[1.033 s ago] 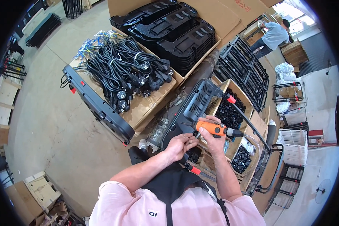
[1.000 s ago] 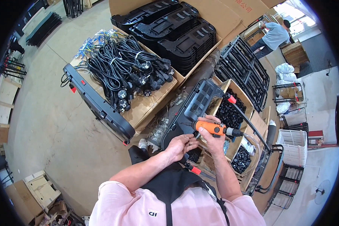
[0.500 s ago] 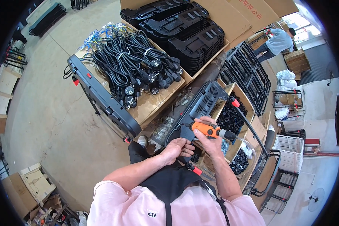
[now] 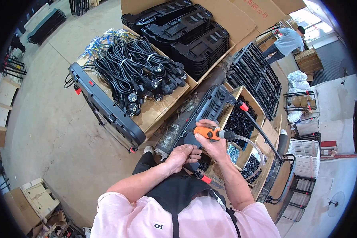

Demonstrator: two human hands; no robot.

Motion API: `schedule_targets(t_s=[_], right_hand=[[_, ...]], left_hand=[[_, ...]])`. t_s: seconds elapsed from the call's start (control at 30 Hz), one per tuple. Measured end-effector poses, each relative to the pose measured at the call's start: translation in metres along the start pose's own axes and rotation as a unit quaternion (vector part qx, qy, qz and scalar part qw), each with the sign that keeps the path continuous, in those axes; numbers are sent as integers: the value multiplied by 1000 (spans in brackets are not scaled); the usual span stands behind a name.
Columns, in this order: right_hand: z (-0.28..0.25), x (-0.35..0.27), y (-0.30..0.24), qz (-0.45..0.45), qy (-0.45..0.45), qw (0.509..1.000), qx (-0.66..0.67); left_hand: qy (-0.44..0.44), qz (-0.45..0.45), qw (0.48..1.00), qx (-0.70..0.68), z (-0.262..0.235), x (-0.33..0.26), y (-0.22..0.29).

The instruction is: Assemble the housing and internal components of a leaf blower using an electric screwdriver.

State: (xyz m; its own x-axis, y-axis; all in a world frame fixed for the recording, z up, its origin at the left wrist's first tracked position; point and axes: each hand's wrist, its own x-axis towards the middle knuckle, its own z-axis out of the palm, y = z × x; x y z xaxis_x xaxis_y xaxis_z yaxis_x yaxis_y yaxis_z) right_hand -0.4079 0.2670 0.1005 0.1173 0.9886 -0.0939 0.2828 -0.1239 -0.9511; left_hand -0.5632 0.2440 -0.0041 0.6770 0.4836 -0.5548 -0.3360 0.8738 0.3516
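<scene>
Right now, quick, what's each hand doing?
Left hand: fingers curled on the near end of the black panel, pinching something too small to tell.
Right hand: closed around the orange driver.

Shirt: I see a pale pink short-sleeved top with a small dark mark on the chest.
Apron: a black bib runs down my front, with a thin dark strap over the chest.
Forearms: both are bare below the sleeves.
Hands: left hand and right hand wear no gloves.
</scene>
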Motion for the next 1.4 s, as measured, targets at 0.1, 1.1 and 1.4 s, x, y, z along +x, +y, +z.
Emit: schedule_targets(t_s=[0.1,1.1,1.4], right_hand=[[-5,-10,-2,0,17,1000,24],[-19,-67,-5,32,73,988,131],[4,-58,7,7,56,994,96]], left_hand=[[18,-1,999,-51,-1,2,4],[13,7,977,-212,-12,5,3],[10,21,961,-275,-17,8,4]])
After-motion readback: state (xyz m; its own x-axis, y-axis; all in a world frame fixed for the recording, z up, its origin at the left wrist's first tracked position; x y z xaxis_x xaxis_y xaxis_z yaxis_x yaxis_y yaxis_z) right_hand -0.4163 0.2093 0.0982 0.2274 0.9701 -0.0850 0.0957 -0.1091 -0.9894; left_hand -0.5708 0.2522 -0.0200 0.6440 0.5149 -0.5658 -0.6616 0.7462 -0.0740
